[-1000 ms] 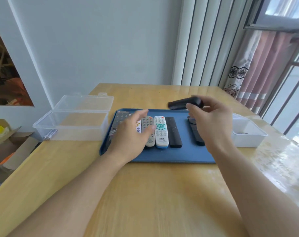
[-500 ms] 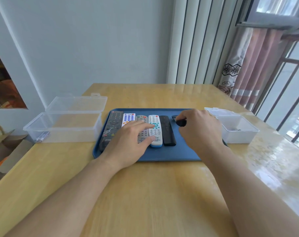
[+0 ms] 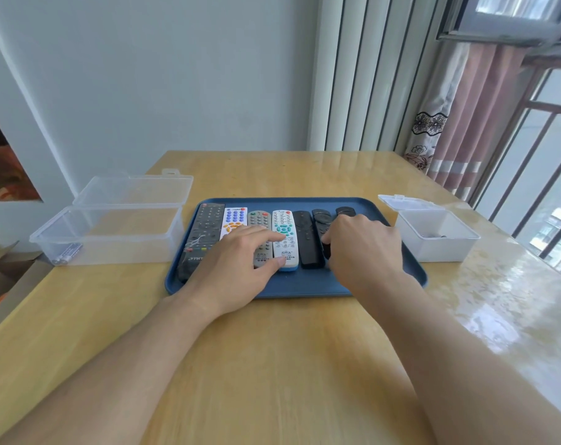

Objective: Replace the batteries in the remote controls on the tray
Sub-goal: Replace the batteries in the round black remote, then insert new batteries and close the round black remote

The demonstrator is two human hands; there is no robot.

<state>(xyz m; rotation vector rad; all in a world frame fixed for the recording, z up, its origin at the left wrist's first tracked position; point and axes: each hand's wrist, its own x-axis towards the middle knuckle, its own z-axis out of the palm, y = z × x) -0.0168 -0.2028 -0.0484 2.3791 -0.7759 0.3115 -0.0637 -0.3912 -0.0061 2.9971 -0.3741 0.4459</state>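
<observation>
A pale wooden table (image 3: 272, 364) stands against a light grey wall, with vertical blinds and a pink curtain by the window at the right. A dark blue rectangular plastic tray (image 3: 305, 285) lies on it, holding a row of remote controls (image 3: 284, 234) side by side. Left of the tray sits a clear plastic lidded box (image 3: 112, 232) with batteries (image 3: 66, 254) in its corner; right of the tray sits a smaller white plastic box (image 3: 436, 240). The left hand (image 3: 237, 268) lies flat with fingers spread, straight fingertips touching the grey and white remotes. The right hand (image 3: 364, 248) curls its fingers down round a slim black remote (image 3: 321, 221) on the tray's right half.
</observation>
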